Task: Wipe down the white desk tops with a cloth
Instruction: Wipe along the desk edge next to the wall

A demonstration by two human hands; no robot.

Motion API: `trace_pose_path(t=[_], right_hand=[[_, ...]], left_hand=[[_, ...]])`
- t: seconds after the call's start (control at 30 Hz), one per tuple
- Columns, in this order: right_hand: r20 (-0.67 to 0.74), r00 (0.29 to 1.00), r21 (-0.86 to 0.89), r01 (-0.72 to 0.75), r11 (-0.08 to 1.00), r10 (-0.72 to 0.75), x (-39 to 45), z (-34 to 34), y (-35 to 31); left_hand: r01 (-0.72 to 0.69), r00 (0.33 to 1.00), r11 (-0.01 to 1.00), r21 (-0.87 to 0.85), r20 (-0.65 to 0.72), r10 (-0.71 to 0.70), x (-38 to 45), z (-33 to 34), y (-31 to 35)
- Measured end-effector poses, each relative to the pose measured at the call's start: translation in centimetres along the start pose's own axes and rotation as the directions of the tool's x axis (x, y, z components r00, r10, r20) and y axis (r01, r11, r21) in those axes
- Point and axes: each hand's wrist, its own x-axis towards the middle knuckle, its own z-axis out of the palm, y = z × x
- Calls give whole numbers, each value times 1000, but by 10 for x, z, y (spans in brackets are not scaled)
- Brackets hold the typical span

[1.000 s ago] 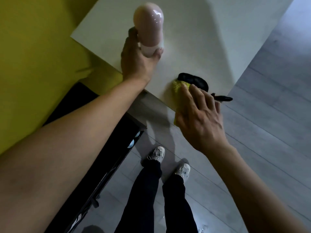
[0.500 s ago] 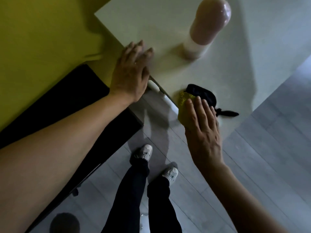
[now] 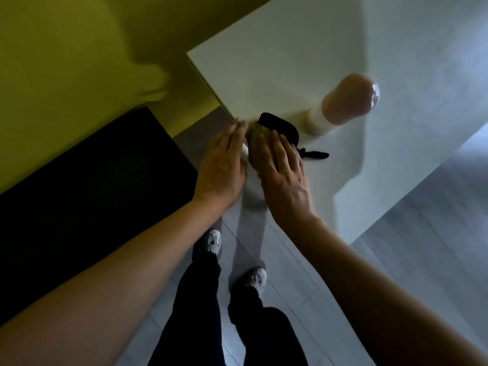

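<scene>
The white desk top fills the upper middle and right of the head view. A yellow-green cloth lies at its near edge, mostly hidden under my right hand, whose straight fingers press on it. My left hand hovers beside it at the desk's near corner, fingers extended and blurred. Whether it touches the cloth I cannot tell.
A black pouch with a strap lies just behind the cloth. A pink, rounded lamp-like object stands on the desk to the right. A black cabinet sits low on the left against a yellow wall. My feet stand on grey floor.
My left hand let go of the pink object, left it on the desk and moved right, next to my right hand. The right hand stays on the cloth.
</scene>
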Motion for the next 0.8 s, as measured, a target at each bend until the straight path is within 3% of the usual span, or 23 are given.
trace_pose_path(t=[0.13,0.27,0.37,0.5,0.67,0.8], right_hand=[[60,998,25,8,1000,-9,8,-21,-2],[78,996,199,19,980,-35,7,-47,6],[124,989,389,21,921,-75,1,-74,22],[145,974,464,87,882,-173,-11,-112,55],[174,929,460,215,861,-326,-22,-145,96],[198,834,487,372,790,-515,-5,-161,87]], left_hand=[[218,976,972,-84,8,-218,-48,12,18],[350,934,937,-13,83,-348,-82,37,40],[385,917,923,9,108,-384,-103,48,60],[425,905,905,23,23,-425,-136,58,105],[590,801,805,-61,-84,-593,-171,91,189],[681,718,725,-103,-96,-689,-179,113,231]])
